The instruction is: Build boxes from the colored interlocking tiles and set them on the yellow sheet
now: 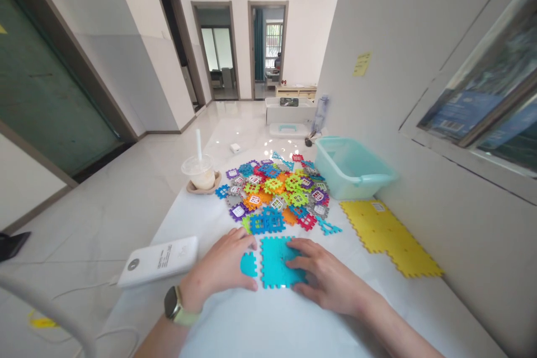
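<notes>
My left hand (220,260) curves round a small turquoise interlocking tile (249,264), with the fingers at its far edge and the thumb at its near edge. The palm side of that tile is partly hidden. Just to its right lies a larger square turquoise panel (274,263) with notched edges, a narrow gap away. My right hand (321,271) grips this panel, its fingertips on the surface and the thumb by the near right corner. Beyond both hands spreads a heap of coloured interlocking tiles (272,184). A blue window-shaped piece (267,221) lies at the heap's near side.
A turquoise plastic tub (356,179) stands back right against the wall. A joined yellow panel (390,238) lies below it. On the left are a lidded drink cup with a straw (199,170) in a cardboard holder and a white power bank (159,260) with a cable.
</notes>
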Available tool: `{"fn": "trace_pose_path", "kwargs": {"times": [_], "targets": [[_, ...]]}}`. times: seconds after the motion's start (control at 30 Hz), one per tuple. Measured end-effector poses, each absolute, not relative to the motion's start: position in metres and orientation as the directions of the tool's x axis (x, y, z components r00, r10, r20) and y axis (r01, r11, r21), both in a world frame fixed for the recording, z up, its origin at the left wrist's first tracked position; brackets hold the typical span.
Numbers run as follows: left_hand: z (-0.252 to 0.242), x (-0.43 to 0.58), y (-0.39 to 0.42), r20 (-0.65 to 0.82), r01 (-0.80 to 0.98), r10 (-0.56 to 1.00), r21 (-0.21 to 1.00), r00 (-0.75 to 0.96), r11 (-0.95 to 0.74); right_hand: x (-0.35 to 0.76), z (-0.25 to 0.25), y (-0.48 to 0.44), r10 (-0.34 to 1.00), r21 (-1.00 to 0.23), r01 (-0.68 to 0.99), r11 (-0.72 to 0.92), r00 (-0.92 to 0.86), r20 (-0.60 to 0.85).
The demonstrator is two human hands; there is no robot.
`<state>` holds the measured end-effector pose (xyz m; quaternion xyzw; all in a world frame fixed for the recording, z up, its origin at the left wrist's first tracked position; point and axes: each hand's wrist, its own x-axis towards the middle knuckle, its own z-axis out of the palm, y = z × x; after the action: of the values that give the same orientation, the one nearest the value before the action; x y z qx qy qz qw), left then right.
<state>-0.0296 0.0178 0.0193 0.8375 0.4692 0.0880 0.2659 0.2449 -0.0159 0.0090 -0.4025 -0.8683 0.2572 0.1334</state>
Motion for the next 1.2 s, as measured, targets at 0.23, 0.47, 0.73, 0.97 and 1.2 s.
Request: {"fn": "trace_pose_path", "kwargs": {"times": [0.23,0.47,0.73,0.97,1.2], "targets": [[0.023,-0.042,0.022,-0.173,0.741,0.837,0.579,0.519,-0.34,0.242,0.009,-0.015,0.771,-0.571,0.607,0.553,-0.633,0.075],[0.022,-0.042,0.023,-0.278,0.737,0.773,0.588,0.571,-0.333,0.24,0.009,-0.013,0.767,-0.569,0.601,0.562,-0.635,0.088],[0.015,-0.04,0.018,-0.338,0.766,0.749,0.549,0.569,-0.334,0.237,0.009,-0.014,0.776,-0.573,0.601,0.557,-0.622,0.103],[0.015,-0.038,0.015,-0.261,0.712,0.755,0.603,0.602,-0.359,0.236,0.009,-0.013,0.78,-0.581,0.598,0.552,-0.616,0.106],[0.022,-0.03,0.006,-0.286,0.8,0.791,0.466,0.541,-0.379,0.235,0.01,-0.014,0.783,-0.589,0.595,0.547,-0.613,0.108]]}}
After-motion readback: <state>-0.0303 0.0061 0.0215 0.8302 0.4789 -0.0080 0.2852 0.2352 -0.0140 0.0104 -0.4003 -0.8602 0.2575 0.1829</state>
